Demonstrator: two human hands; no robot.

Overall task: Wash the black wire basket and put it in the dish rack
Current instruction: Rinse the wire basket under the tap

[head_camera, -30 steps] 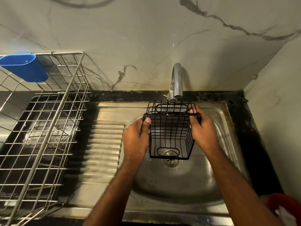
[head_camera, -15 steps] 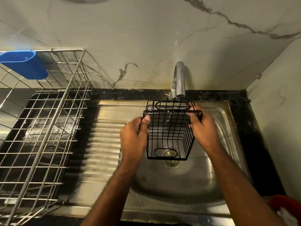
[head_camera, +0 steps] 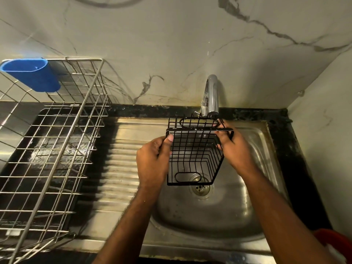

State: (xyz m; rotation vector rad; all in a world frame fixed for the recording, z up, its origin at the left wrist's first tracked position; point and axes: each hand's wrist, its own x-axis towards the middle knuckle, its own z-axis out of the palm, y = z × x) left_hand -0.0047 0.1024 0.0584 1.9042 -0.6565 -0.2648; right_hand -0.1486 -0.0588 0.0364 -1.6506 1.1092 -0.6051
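Rinsing the black wire basket (head_camera: 194,155) under the tap (head_camera: 211,96).

Left hand (head_camera: 152,161) and right hand (head_camera: 233,149) have fingers clamped on opposite rims, holding it tilted over the sink (head_camera: 266,141), likely so water drains; dish rack (head_camera: 47,141) waits leftward.

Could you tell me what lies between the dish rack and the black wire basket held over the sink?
In the head view, only the sink's ribbed steel drainboard lies between the dish rack and the black wire basket.
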